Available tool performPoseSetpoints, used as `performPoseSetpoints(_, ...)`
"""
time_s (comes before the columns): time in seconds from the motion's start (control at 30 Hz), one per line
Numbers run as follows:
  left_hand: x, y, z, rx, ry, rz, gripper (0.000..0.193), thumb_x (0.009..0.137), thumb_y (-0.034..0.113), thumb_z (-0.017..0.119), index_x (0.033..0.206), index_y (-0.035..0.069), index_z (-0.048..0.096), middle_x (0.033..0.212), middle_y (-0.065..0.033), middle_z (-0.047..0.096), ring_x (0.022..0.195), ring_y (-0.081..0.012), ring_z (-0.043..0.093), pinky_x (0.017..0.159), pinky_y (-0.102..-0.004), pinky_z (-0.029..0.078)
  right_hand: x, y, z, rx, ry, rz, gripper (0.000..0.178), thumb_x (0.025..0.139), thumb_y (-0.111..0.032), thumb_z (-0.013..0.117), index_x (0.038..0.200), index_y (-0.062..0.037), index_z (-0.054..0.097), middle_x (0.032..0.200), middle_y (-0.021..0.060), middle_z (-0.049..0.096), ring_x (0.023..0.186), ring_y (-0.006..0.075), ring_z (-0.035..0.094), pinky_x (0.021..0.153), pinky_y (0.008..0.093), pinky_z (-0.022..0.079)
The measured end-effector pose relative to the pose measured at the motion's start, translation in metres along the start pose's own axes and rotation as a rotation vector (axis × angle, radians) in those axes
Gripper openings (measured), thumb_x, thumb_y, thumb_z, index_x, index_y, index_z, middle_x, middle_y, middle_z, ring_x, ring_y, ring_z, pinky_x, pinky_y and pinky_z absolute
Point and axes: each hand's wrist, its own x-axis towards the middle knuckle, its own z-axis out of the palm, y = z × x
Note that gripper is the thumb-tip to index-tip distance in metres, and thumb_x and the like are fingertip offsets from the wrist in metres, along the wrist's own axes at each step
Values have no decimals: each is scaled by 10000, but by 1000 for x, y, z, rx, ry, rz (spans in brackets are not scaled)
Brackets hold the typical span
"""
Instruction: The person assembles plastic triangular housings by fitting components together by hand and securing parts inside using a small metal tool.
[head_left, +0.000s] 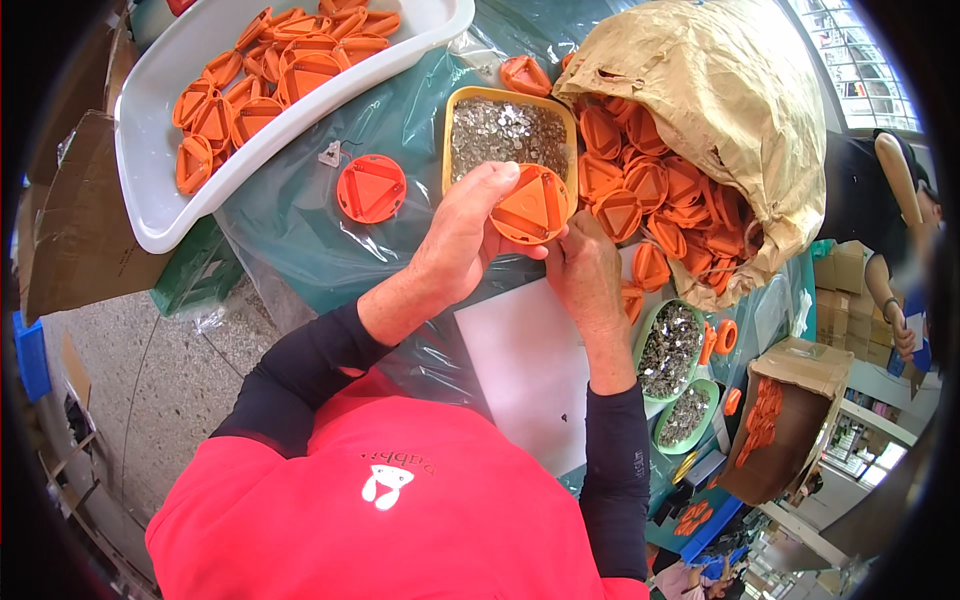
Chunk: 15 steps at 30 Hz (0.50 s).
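Observation:
My left hand (455, 235) is closed around an orange round plastic part (531, 207) with a raised triangle on its face, thumb on its upper left rim. My right hand (588, 270) meets the part's lower right edge with its fingers bent together; anything between those fingertips is hidden. Just beyond the part stands a yellow tray (450, 130) of small shiny metal pieces (510, 128). Another orange round part (371, 189) lies flat on the green plastic table cover, left of my left hand, beside a small clear triangular piece (331, 153).
A white tub (150, 215) of orange parts stands at far left. At right, a tan sack (725, 90) spills similar parts. Two green dishes (668, 350) of metal pieces and a cardboard box (800, 375) sit lower right. White paper (525, 360) lies below my hands. Another person (885, 285) is at right.

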Motion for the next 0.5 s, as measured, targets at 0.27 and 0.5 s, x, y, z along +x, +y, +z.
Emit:
performPoseSetpoints(0.27,1,1,-2,-37,-47,-44,338,934,315,426,1113,32,467,1011,-111,595,844,-226,637,594,-319,536,-3,-2,0,16,42,33,203,806,-108,595,1006,-102,632,713,106,519,603,298,578,506,393,469)
performPoseSetpoints(0.5,4,2,-4,-120,-8,-67,372,937,330,429,1117,7,476,1002,-129,604,836,-256,641,584,-328,546,-1,-5,-2,43,-26,91,83,771,-75,622,852,-72,602,762,96,554,707,310,587,576,400,467)
